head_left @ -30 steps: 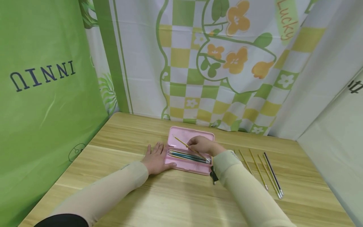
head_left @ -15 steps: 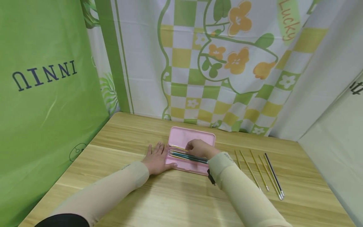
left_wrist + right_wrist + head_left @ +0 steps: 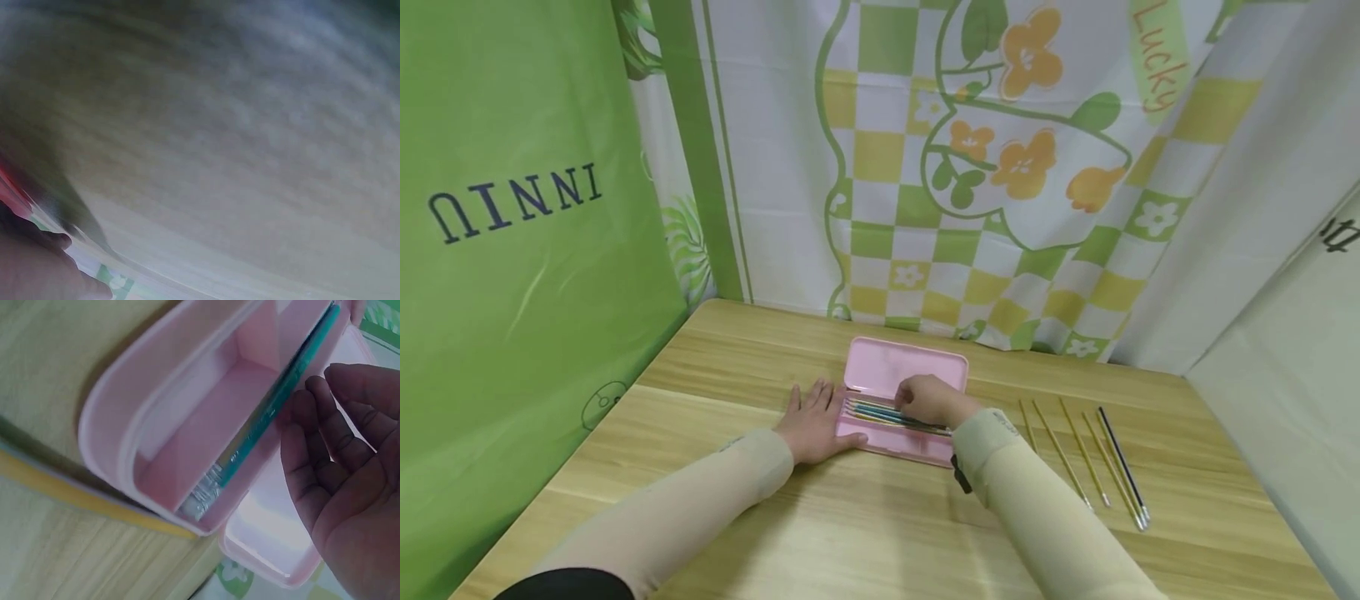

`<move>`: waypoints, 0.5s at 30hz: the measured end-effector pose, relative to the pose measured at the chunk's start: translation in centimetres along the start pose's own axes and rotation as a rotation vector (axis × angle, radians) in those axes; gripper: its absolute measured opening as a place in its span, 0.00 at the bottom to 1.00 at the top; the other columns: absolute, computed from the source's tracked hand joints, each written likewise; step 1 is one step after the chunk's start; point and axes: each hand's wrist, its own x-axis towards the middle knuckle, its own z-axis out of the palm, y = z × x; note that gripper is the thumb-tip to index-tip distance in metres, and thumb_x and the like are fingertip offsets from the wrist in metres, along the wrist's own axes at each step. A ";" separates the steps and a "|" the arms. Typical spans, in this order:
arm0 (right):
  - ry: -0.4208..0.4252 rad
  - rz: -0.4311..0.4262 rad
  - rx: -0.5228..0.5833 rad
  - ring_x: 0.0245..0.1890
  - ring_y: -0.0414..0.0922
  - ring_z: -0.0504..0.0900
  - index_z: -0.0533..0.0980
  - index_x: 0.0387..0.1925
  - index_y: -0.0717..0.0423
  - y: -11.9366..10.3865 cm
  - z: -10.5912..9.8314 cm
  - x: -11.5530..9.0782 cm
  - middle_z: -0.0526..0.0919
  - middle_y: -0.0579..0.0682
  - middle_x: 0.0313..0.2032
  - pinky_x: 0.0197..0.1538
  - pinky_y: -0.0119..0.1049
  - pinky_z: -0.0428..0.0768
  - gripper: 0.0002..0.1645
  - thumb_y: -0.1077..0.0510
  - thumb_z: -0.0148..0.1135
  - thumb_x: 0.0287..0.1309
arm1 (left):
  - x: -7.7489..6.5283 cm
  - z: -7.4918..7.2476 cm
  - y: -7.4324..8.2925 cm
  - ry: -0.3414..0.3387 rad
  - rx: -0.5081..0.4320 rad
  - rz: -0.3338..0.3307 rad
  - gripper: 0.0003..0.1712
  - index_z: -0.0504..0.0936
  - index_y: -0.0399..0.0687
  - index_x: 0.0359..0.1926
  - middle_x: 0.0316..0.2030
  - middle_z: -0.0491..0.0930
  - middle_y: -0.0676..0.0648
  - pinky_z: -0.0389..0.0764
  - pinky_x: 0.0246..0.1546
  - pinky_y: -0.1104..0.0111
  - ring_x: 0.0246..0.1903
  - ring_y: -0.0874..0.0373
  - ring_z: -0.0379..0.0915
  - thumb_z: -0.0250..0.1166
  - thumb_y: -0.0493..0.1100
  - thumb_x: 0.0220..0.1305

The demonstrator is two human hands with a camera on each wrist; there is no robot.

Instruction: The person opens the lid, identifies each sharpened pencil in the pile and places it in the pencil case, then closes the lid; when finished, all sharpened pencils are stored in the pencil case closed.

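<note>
A pink pencil case point(image 3: 917, 446) lies on the table with its lid point(image 3: 872, 362) folded back. Several pencils point(image 3: 868, 412), teal and yellow among them, lie lengthwise in its rear compartment. My left hand point(image 3: 812, 425) is spread flat at the case's left end, thumb along the front edge; only part of it shows in the left wrist view. Over the rear compartment is my right hand point(image 3: 934, 400), overlapping the pencils in the head view. In the right wrist view its bent fingers point(image 3: 337, 440) hover beside a teal pencil point(image 3: 269, 412) with nothing visible between them.
Right of the case lie several loose yellow pencils point(image 3: 1078, 446) and one dark blue pencil point(image 3: 1122, 458). A patterned curtain point(image 3: 895, 167) hangs behind the table point(image 3: 850, 533), and a green sheet point(image 3: 535, 333) borders its left side.
My right hand lowered a yellow pencil into the case and let it go; it now lies with the others. The left hand has kept its place.
</note>
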 end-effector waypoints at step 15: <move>0.436 0.143 0.153 0.37 0.55 0.80 0.80 0.43 0.70 4.6 -3.9 -2.4 0.83 0.60 0.36 0.46 0.51 0.80 0.12 0.66 0.55 0.63 | 0.5 0.5 -1.0 0.028 0.016 0.051 0.60 0.49 0.37 0.82 0.79 0.49 0.31 0.35 0.74 0.36 0.79 0.37 0.37 0.47 0.79 0.69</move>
